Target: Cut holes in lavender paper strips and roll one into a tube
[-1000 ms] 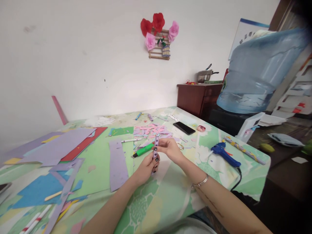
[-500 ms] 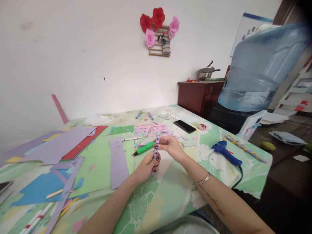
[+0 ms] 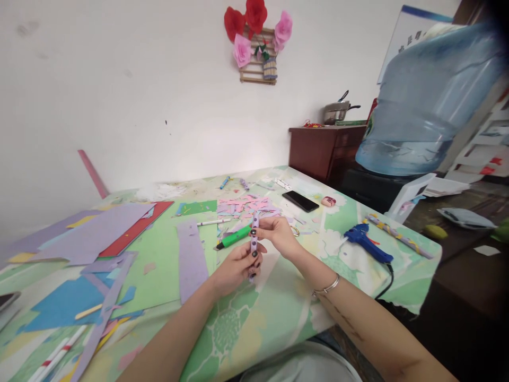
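A thin purple stick with dark dots (image 3: 255, 223) stands nearly upright between my two hands, above the flowered tablecloth. My left hand (image 3: 237, 267) is closed round its lower part. Higher up, the thumb and fingers of my right hand (image 3: 278, 236) pinch it. Just behind the stick lies a green utility knife (image 3: 236, 237), its dark tip pointing left. A purple paper strip (image 3: 192, 260) rests on light green paper (image 3: 157, 276) left of my hands.
Pink paper scraps (image 3: 242, 206) and a black phone (image 3: 301, 201) lie behind my hands. To the right are a blue glue gun (image 3: 368, 244) with a cord and a wrapped stick (image 3: 400, 237). Coloured sheets (image 3: 95, 233) cover the left side.
The view has shifted slightly, so the scene sits a little higher and further left. Both hands still hold the purple stick, with the fingers slightly rearranged on it.
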A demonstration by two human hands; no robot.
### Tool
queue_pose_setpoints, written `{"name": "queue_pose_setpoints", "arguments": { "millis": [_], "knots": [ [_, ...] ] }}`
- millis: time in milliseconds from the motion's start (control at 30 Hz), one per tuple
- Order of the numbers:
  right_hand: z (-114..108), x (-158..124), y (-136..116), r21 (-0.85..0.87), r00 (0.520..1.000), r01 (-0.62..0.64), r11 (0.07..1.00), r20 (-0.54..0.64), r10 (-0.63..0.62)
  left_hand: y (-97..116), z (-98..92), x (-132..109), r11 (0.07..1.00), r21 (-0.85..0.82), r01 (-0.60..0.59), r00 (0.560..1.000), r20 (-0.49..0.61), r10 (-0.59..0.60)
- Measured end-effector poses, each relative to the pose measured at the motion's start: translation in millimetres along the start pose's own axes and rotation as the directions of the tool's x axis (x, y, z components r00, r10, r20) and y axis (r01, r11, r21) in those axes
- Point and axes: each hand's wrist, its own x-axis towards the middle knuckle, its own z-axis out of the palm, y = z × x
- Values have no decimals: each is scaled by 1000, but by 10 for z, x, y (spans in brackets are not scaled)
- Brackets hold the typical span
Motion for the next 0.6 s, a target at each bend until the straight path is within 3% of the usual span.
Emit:
{"name": "queue_pose_setpoints", "arguments": {
  "millis": [333, 600],
  "knots": [
    [-44, 5, -25, 32, 999, 13, 999, -35, -12, 80, -33, -14, 999, 51, 4, 999, 50, -6],
    [-31, 2, -19, 43, 999, 22, 999, -32, -20, 54, -9, -14, 998, 48, -38, 999, -14, 39]
  ]
}}
